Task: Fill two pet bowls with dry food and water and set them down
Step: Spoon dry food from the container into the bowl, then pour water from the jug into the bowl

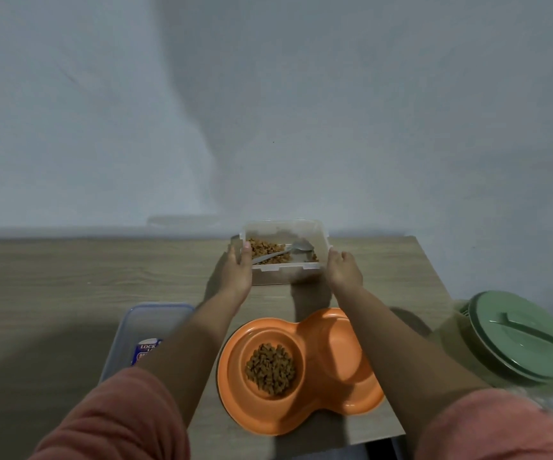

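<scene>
An orange double pet bowl (331, 398) lies at the near edge of the wooden table. Its left cup holds brown dry food (270, 367); its right cup (344, 346) looks empty, partly hidden by my right forearm. At the far edge stands a clear plastic food container (285, 275) with kibble and a metal spoon (288, 250) inside. My left hand (237, 272) grips the container's left side, thumb over the rim. On the opposite side, my right hand (343, 268) presses against the container's wall.
A clear container lid with a blue rim and a label (142, 330) lies on the table (69, 280) at the near left. A green lidded jar (517, 340) stands off the table's right edge. A pale wall rises right behind the table.
</scene>
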A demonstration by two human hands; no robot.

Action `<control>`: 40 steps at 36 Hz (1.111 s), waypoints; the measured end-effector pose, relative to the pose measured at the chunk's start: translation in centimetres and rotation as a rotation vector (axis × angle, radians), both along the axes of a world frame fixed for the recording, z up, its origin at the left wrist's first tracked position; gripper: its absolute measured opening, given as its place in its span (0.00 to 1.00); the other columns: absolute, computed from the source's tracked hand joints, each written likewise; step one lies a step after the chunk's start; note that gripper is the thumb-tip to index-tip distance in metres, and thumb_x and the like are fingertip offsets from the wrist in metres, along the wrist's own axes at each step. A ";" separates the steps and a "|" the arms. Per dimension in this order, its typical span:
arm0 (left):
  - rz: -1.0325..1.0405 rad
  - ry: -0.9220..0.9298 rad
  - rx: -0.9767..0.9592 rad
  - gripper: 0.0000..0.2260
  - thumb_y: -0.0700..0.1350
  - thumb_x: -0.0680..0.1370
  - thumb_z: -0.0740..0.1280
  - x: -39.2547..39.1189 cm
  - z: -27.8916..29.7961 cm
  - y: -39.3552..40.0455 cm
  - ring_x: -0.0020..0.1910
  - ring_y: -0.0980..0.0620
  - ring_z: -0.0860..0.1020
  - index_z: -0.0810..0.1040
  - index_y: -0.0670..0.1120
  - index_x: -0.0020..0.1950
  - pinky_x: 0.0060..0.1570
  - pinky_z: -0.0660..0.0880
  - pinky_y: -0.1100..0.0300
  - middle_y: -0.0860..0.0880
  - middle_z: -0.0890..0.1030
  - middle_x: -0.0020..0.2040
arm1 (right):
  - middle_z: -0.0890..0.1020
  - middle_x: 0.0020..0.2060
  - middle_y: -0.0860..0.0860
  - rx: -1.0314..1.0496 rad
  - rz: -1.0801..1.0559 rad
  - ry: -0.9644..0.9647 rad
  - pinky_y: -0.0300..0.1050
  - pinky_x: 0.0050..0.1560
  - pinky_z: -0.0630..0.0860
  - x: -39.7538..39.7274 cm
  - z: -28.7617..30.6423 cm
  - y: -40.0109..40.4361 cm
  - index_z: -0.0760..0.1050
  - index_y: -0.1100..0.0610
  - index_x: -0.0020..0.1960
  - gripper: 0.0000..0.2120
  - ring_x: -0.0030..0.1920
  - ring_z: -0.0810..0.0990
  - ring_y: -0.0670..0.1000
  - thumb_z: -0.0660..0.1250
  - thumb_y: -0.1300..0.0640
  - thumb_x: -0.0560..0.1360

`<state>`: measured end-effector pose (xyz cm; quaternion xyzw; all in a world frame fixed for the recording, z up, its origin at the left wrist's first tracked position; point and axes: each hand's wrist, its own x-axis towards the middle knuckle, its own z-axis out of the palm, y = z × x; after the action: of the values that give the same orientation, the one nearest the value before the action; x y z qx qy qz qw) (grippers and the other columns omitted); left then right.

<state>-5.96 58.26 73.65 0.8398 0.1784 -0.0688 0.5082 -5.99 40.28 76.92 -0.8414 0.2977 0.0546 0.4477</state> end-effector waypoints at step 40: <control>0.087 -0.164 0.114 0.20 0.44 0.81 0.61 -24.7 2.3 -16.0 0.69 0.42 0.68 0.67 0.41 0.73 0.67 0.64 0.53 0.41 0.70 0.70 | 0.78 0.60 0.58 -0.429 0.347 -0.273 0.50 0.58 0.74 -18.5 11.4 -18.0 0.75 0.60 0.63 0.17 0.59 0.76 0.59 0.56 0.56 0.79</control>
<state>-30.69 42.30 75.92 0.8615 0.1762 0.0326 0.4751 -24.51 22.29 88.33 -0.9546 0.0916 -0.0477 0.2795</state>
